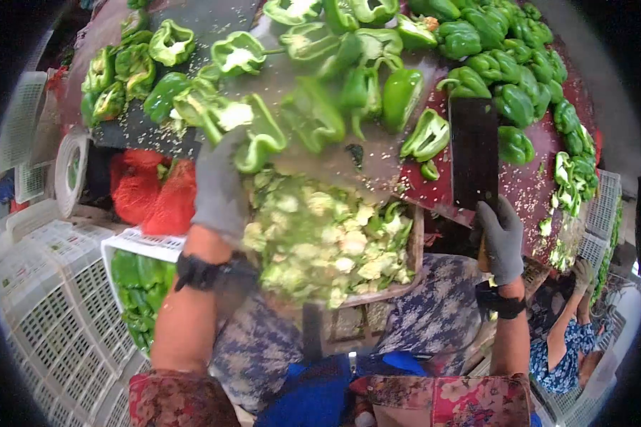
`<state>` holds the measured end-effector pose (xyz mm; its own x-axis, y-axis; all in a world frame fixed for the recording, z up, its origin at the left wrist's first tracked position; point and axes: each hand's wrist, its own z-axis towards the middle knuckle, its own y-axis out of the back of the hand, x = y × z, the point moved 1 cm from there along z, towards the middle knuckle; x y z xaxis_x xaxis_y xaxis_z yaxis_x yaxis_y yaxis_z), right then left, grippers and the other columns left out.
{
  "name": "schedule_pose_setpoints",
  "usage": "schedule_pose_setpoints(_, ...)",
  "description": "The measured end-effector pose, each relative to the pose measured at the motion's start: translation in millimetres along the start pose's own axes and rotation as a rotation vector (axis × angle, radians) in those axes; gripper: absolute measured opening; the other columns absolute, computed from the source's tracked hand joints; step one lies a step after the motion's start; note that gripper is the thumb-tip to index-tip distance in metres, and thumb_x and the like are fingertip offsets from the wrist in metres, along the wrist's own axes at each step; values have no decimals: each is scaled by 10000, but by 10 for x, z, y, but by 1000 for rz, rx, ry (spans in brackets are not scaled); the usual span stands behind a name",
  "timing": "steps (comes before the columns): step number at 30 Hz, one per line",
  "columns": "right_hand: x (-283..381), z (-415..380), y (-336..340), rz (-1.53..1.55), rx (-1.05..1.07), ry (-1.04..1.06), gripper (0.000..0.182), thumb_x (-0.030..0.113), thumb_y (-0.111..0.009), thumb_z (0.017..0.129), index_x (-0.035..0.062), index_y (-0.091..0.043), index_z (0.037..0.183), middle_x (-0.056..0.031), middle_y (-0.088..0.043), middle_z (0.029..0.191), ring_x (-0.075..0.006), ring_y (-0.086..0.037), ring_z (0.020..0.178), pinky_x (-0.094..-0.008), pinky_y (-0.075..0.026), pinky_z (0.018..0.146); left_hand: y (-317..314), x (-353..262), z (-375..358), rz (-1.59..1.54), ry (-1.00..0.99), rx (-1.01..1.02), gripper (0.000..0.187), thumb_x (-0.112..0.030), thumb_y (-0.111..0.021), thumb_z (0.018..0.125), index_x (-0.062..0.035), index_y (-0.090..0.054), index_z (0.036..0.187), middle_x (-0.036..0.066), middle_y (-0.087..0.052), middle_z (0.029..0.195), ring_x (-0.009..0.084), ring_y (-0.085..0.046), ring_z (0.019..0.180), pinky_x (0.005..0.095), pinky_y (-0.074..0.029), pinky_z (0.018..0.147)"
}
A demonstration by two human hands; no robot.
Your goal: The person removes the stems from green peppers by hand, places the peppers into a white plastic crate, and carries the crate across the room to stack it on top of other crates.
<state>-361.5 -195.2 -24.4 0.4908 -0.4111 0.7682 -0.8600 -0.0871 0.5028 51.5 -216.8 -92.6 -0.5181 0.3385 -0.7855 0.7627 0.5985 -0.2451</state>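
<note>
Red floral sleeves (185,402) are seen closest, then a patterned lap (434,292), with the tray (417,245) tucked against the near edge of the table (534,185), probably so loose bits get caught. It's heaped with pale cores and green scraps (342,242). The grey-gloved left hand (221,185) is held by the tray's upper left corner, fingers up near a cut pepper half (263,146); honestly, with that blur, it can't be told whether the pepper is gripped or just touched. No such doubt with the knife (473,156): its handle is wrapped by the gloved right hand (502,238), and the wide blade is pointed away from the lap, which seems safer. Elbow room on the left looks tight, since a crate (137,242) of peppers and a red mesh bag (149,188) are squeezed in there. The blade is boxed in between a seedy half (427,136) and whole peppers (516,57), so not much sideways room is left. Those are piled toward the far right edge, where one could be knocked off. Past that side, another person's hand (584,270) can be made out.
</note>
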Motion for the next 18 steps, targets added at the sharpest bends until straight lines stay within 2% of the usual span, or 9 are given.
schedule_pose_setpoints(2, -179, 167, 284, -123, 53, 18, 193, 154, -600, 978, 9, -621, 1104, 18, -586, 755, -63, -530, 611, -241, -444, 536, -78, -118, -223, -39, -126, 116, 390, -105, -633, 894, -3, -537, 1259, 92, -654, 1105, 202, -666, 937, 312, -562, 792)
schedule_pose_setpoints(4, -367, 376, 406, -171, 125, 42, 214, 156, -608, 973, 3, -625, 1121, 15, -598, 768, -61, -536, 621, -240, -447, 540, -89, -106, -345, -84, -79, 126, 390, -109, -632, 893, -3, -538, 1257, 87, -655, 1101, 197, -667, 940, 309, -563, 791)
schedule_pose_setpoints(5, -364, 416, 393, -118, 94, -81, 240, 160, -613, 968, 4, -623, 1150, 12, -603, 777, -60, -548, 638, -234, -446, 545, -119, -107, -400, -115, -69, 138, 390, -111, -631, 893, -3, -538, 1256, 85, -655, 1099, 194, -667, 942, 308, -564, 791)
schedule_pose_setpoints(8, -893, 875, 591, -524, -15, 446, 296, 181, -622, 961, -15, -607, 1182, -96, -680, 931, -175, -645, 805, -330, -528, 715, -191, -80, -651, -127, -109, 151, 420, -101, -648, 873, -7, -530, 1266, 78, -657, 1086, 192, -669, 938, 308, -565, 795)
schedule_pose_setpoints(11, -282, 411, 458, -1094, -207, 578, 325, 179, -639, 943, -2, -606, 1211, -160, -687, 1054, -249, -674, 950, -350, -524, 844, -156, 24, -757, -137, -152, 207, 391, -115, -655, 873, -3, -550, 1233, 83, -648, 1063, 205, -671, 910, 336, -591, 751)
schedule_pose_setpoints(14, 115, -35, 278, -694, -192, 624, 371, 217, -647, 910, 57, -599, 1241, -201, -644, 1155, -372, -660, 1010, -398, -526, 848, -43, 159, -748, -100, -106, 276, 444, -105, -677, 854, -61, -525, 1269, 85, -631, 1071, 207, -662, 900, 353, -601, 740)
schedule_pose_setpoints(16, 564, -451, -12, -483, -25, 761, 398, 176, -651, 899, 55, -586, 1272, -197, -634, 1183, -372, -636, 1073, -403, -512, 902, 6, 147, -867, -46, 63, 374, 433, -102, -676, 856, -77, -549, 1269, 93, -632, 1063, 201, -663, 909, 357, -597, 784)
schedule_pose_setpoints(17, 686, -593, -217, -427, 9, 879, 427, 161, -655, 891, 53, -571, 1295, -198, -624, 1203, -368, -622, 1100, -401, -501, 930, 113, 200, -864, 212, -328, 571, 406, -113, -681, 861, -66, -570, 1248, 103, -635, 1085, 203, -664, 927, 360, -590, 816)
schedule_pose_setpoints(18, 812, -697, -425, -368, 49, 994, 457, 146, -660, 883, 51, -555, 1318, -199, -613, 1224, -365, -608, 1127, -398, -491, 957, 176, 208, -895, 179, -313, 690, 379, -108, -687, 861, -55, -589, 1223, 111, -636, 1115, 205, -663, 950, 359, -582, 840)
